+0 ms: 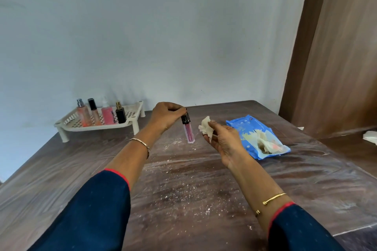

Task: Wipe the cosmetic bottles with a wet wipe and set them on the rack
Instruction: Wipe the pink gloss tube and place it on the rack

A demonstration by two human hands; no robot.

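Note:
My left hand (165, 115) pinches the black cap of a slim pink lip gloss tube (189, 131), which hangs upright just above the table. To its right, my right hand (221, 141) holds a crumpled white wet wipe (205, 126), a short gap away from the tube. At the back left stands a cream perforated rack (133, 111) with several cosmetic bottles upright on it: a peach spray bottle (83, 114), a slim black-capped tube (94, 112), a pink pump bottle (107, 114) and a black perfume bottle (120, 113).
A blue wet-wipe pack (246, 128) lies open at the right with used wipes (267, 142) on it. White powder specks dust the brown wooden table (183, 179). A wall runs behind the table and a wooden door panel (336, 47) stands at the right.

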